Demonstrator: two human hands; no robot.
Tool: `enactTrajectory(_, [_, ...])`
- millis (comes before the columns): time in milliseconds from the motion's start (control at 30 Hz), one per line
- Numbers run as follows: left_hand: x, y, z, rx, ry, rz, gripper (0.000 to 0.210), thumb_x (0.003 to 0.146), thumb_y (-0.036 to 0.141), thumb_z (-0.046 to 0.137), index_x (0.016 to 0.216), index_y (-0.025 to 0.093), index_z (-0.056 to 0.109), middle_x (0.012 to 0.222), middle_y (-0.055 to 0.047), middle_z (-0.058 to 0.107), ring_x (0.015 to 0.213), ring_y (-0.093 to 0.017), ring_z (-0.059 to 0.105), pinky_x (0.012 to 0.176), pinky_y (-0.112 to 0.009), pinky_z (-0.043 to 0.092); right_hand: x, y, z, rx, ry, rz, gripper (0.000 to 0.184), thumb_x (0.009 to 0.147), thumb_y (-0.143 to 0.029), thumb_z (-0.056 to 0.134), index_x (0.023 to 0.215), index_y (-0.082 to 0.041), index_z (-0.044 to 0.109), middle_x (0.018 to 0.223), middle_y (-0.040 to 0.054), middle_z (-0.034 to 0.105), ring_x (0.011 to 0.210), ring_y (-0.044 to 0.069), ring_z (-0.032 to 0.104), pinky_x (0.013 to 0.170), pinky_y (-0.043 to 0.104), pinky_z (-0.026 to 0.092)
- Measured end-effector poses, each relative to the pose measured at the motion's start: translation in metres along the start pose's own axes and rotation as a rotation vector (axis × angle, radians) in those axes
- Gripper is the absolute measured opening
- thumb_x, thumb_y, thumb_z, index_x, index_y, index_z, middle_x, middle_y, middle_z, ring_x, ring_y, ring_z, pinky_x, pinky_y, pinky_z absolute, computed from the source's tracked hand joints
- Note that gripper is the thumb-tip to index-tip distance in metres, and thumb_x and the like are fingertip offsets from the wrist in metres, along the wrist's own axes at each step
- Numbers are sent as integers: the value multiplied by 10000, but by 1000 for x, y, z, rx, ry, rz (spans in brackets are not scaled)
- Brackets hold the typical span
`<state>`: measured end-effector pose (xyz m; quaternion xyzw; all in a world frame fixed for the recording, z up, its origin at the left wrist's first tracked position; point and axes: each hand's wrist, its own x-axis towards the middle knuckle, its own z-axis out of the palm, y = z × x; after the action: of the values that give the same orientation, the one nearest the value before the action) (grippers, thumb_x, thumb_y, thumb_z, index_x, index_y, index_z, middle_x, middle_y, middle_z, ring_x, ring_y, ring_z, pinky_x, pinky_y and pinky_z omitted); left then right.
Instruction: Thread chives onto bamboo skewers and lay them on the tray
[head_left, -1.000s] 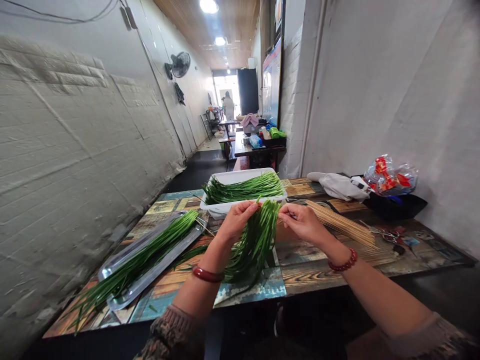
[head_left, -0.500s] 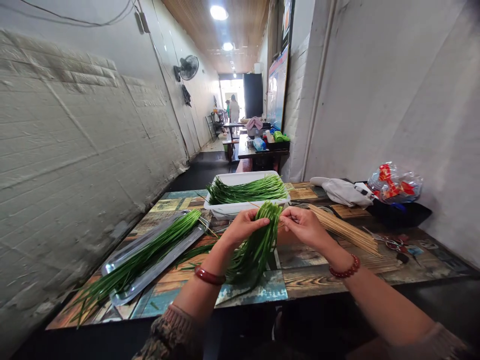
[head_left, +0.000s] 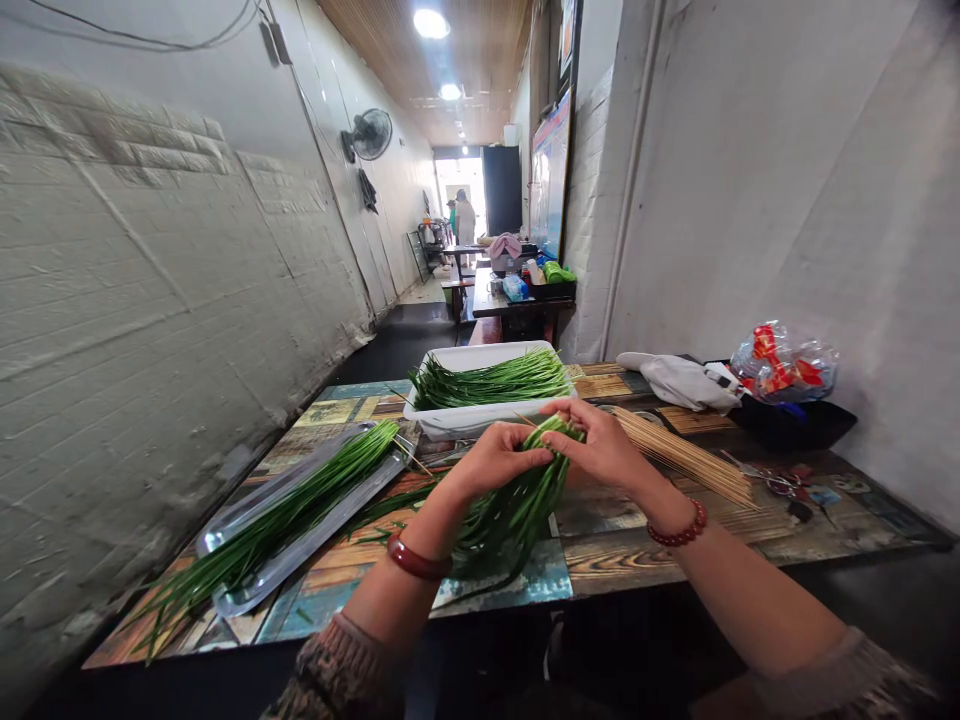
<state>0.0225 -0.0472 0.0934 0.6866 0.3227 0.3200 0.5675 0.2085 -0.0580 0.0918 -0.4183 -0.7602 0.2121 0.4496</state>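
A bunch of green chives (head_left: 517,510) hangs from my two hands above the table, its pale cut ends up and its leaves drooping toward me. My left hand (head_left: 499,458) is closed round the bunch near the top. Fingers of my right hand (head_left: 596,440) wrap over the pale ends from the right, thumb across the front. Beyond my hands stands a white plastic tub (head_left: 491,412) with more chives (head_left: 491,380) lying in it. To the left, a metal tray (head_left: 322,535) bears a long bundle of chives (head_left: 300,510) that overhangs its near end.
Thin wooden skewers (head_left: 686,455) lie fanned to the right of my hands, with scissors (head_left: 780,480) beyond them. A white cloth (head_left: 686,382) and a black tray (head_left: 799,425) with plastic-wrapped red items sit at the back right. Walls flank the table; people (head_left: 463,215) stand far off.
My right hand has moved from pinching at the bunch's right side to wrapping over its pale top. The bunch's top has tilted right and slightly lower; my left hand still holds it.
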Motion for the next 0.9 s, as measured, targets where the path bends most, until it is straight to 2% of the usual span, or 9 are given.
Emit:
enactTrajectory(67, [-1,1,2,-27,-26,6,359,702,440,733,807,100,684,666,-7,582,576,-93,476,535,-195,369,1,-8,2,-64,25,-72,150,858,-332,579,847,-199,646,819,29,664,762,172,598,685,280,441])
enactTrajectory(167, [-2,-6,-3,-89,-69,37,407,674,403,768,952,118,683,826,-37,641,704,-131,550,640,-213,431,0,-14,2,-128,68,-111,229,886,-330,538,718,-195,617,714,28,637,682,167,570,651,282,420])
enactTrajectory(300, [-6,-23,-18,-45,-221,-44,453,588,375,828,928,113,685,820,-41,661,709,-147,564,659,-230,451,2,-11,-6,-119,171,-92,213,875,-342,550,740,-196,626,722,28,654,681,168,573,651,274,421])
enactTrajectory(400, [-9,-29,-27,-59,-260,-110,463,582,384,829,927,112,683,797,-35,666,685,-144,567,661,-240,463,6,-3,-10,-64,216,-64,242,879,-368,538,744,-190,631,717,21,650,683,165,574,649,265,419])
enactTrajectory(667, [-14,-29,-32,-36,-259,-80,667,538,343,856,1128,129,628,932,-67,684,838,-188,604,740,-256,492,9,10,1,128,304,63,298,875,-436,530,784,-173,639,708,9,625,653,152,532,617,253,415])
enactTrajectory(800, [-13,-31,-34,-39,-267,-125,602,581,336,837,1106,130,628,896,-71,694,815,-188,622,722,-263,500,15,11,0,159,324,64,318,866,-452,535,743,-174,626,667,-1,591,637,146,516,591,246,401])
enactTrajectory(900, [-14,-16,-41,6,-239,-154,512,611,345,814,1046,127,657,863,-68,699,742,-175,622,669,-251,494,18,12,-2,242,354,87,299,860,-448,547,780,-174,633,718,9,611,674,146,533,609,246,419])
